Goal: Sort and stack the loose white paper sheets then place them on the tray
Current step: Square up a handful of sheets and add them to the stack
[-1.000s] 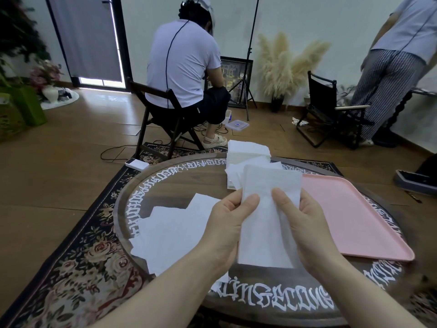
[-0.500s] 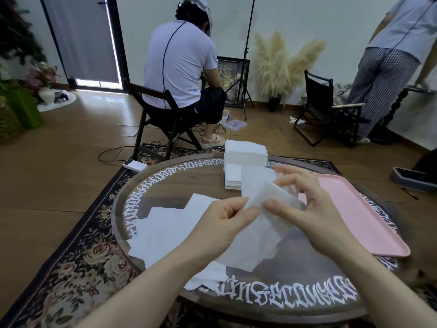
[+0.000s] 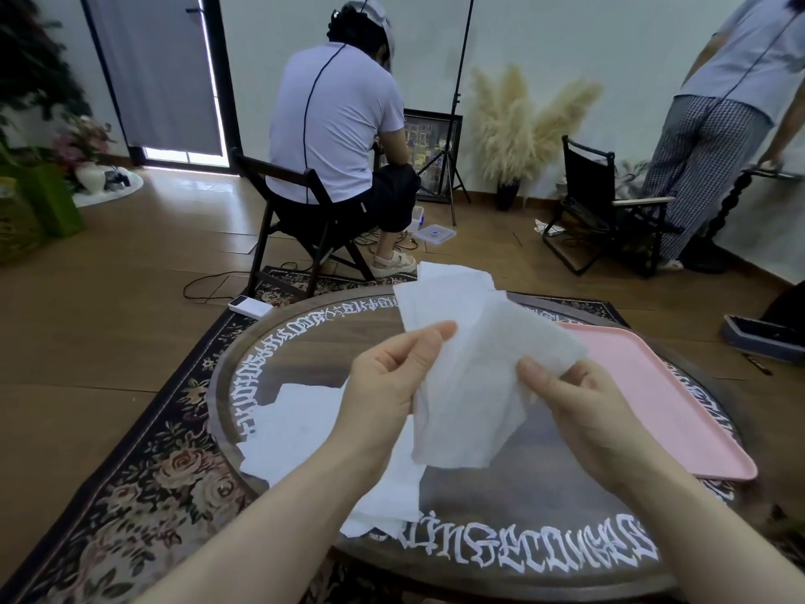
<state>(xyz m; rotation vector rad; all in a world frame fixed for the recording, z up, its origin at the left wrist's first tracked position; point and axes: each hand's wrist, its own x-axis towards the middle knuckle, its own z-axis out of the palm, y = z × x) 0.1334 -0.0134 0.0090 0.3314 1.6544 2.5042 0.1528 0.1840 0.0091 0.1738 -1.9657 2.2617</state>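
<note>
With left hand (image 3: 394,377) and right hand (image 3: 579,401) both pinching the sheet (image 3: 475,385), pull taut, square edges, then lay onto the stack (image 3: 453,276).

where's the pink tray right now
In the head view, the pink tray lies on the right side of the round table, just right of the right hand and the held sheet.
</note>
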